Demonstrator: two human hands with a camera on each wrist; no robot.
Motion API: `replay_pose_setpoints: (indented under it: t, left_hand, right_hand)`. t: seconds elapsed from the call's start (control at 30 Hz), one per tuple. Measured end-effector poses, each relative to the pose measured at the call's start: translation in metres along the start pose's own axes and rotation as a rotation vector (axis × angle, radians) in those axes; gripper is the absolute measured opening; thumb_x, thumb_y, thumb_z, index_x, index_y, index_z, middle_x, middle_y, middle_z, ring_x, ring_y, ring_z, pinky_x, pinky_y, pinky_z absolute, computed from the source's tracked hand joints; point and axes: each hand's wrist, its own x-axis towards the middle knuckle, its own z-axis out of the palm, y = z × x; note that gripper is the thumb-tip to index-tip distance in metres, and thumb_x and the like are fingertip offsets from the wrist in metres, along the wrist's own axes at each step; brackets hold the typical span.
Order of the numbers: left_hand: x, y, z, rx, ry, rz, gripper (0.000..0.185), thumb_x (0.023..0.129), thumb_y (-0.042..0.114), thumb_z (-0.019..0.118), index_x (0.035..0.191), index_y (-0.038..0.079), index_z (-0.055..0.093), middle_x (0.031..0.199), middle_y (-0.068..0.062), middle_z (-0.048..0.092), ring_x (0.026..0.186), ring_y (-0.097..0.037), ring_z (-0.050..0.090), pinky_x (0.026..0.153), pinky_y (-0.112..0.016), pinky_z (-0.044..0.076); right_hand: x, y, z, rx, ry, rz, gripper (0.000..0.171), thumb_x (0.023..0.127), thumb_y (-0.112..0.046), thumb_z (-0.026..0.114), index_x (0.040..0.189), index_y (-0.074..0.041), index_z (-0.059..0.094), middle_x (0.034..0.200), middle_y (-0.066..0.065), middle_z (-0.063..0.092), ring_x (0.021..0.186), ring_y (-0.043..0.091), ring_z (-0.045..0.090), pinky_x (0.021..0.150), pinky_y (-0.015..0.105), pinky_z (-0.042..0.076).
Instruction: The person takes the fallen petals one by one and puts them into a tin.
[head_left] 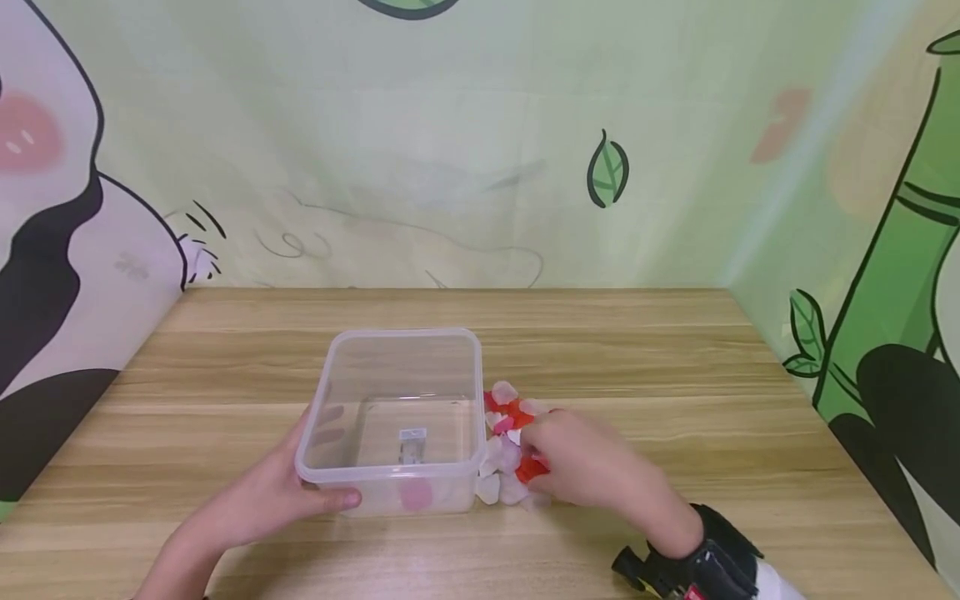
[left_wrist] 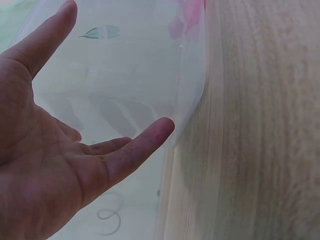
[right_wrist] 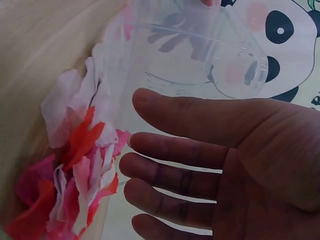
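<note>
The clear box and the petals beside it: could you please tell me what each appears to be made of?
The clear box looks like glossy transparent plastic: the table grain shows through its walls. The petals look like thin matte fabric or paper, crumpled, in red, pink and white; which one is unclear.

Wooden table (head_left: 675,358), light grain, boards running left to right; wall behind (head_left: 450,125) pale green with cartoon drawing; small green leaf (head_left: 607,171) painted right of centre; panda figure (head_left: 45,250) at left side; green bamboo stalk (head_left: 892,250) at right side, dark shape below it.
</note>
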Motion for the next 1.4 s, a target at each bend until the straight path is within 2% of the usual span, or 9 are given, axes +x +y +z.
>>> replay_pose_setpoints:
  t: [0.27, 0.47, 0.73, 1.0, 1.4]
  left_hand:
    - [-0.001, -0.005, 0.0, 0.006, 0.007, -0.022, 0.121, 0.083, 0.021, 0.089, 0.167, 0.028, 0.001, 0.154, -0.033, 0.032, 0.134, -0.052, 0.042, 0.094, -0.039, 0.05]
    - [-0.001, -0.004, 0.001, 0.0, 0.006, -0.021, 0.12, 0.083, 0.021, 0.088, 0.167, 0.026, 0.002, 0.153, -0.034, 0.033, 0.128, -0.051, 0.049, 0.091, -0.032, 0.051]
    - [-0.001, -0.004, 0.001, -0.021, -0.001, -0.006, 0.12, 0.084, 0.018, 0.088, 0.167, 0.026, 0.002, 0.154, -0.034, 0.032, 0.128, -0.049, 0.05, 0.092, -0.032, 0.05]
    - [-0.002, -0.006, 0.001, -0.005, 0.003, -0.025, 0.119, 0.084, 0.02, 0.088, 0.167, 0.025, 0.003, 0.153, -0.034, 0.034, 0.123, -0.047, 0.054, 0.09, -0.031, 0.051]
    - [-0.001, -0.008, 0.001, -0.041, -0.018, -0.003, 0.121, 0.085, 0.016, 0.087, 0.167, 0.025, -0.002, 0.154, -0.034, 0.031, 0.121, -0.047, 0.055, 0.091, -0.031, 0.051]
  right_hand:
    - [0.003, 0.001, 0.013, -0.027, -0.066, 0.023, 0.026, 0.079, -0.019, 0.089, 0.081, -0.016, 0.063, 0.071, -0.009, 0.05, 0.069, 0.013, 0.048, 0.059, 0.03, 0.043]
    - [0.005, 0.006, 0.018, -0.028, -0.031, 0.003, 0.028, 0.079, -0.012, 0.088, 0.077, -0.016, 0.06, 0.069, -0.008, 0.048, 0.067, 0.014, 0.048, 0.059, 0.03, 0.042]
    - [0.008, 0.007, 0.017, -0.005, 0.016, 0.013, 0.03, 0.083, -0.006, 0.083, 0.069, -0.014, 0.059, 0.062, -0.006, 0.047, 0.06, 0.014, 0.045, 0.054, 0.027, 0.038]
    - [0.009, 0.008, 0.017, 0.005, 0.047, 0.001, 0.034, 0.086, -0.001, 0.077, 0.063, -0.016, 0.056, 0.058, -0.006, 0.044, 0.057, 0.013, 0.042, 0.051, 0.026, 0.035]
    - [0.006, 0.011, 0.01, 0.075, 0.055, 0.021, 0.027, 0.087, -0.002, 0.073, 0.07, -0.017, 0.058, 0.063, -0.007, 0.049, 0.057, 0.011, 0.048, 0.051, 0.026, 0.041]
